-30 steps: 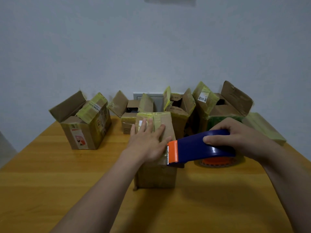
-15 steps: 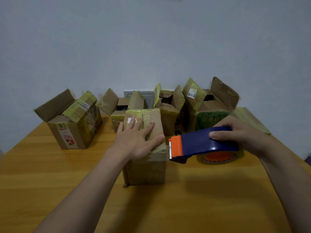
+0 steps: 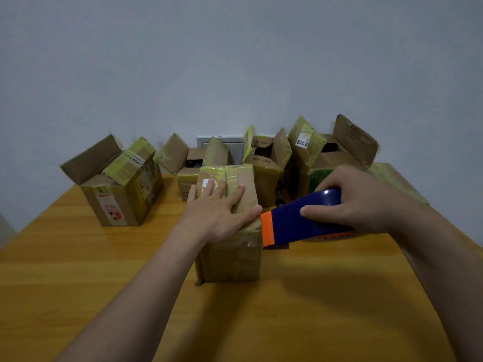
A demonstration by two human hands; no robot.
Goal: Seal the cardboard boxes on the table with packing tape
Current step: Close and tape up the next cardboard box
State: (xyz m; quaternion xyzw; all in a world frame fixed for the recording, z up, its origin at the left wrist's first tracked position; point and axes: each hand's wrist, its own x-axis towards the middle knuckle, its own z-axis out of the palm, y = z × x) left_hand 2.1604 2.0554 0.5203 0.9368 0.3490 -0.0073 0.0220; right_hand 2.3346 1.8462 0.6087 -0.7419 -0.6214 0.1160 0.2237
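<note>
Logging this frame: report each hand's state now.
Left hand: open, pressing flat on the closed cardboard box.
Right hand: holding the blue tape dispenser.

Plain pale grey wall behind a yellow-brown wooden table

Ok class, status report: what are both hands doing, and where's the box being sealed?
Left hand flat on closed box top. Right hand grips tape dispenser, orange end at box's right edge. Open boxes stand behind.

Tape roll — largely hidden beneath the dispenser and right hand; box label print too small to read; left forearm cut by the lower edge.
</note>
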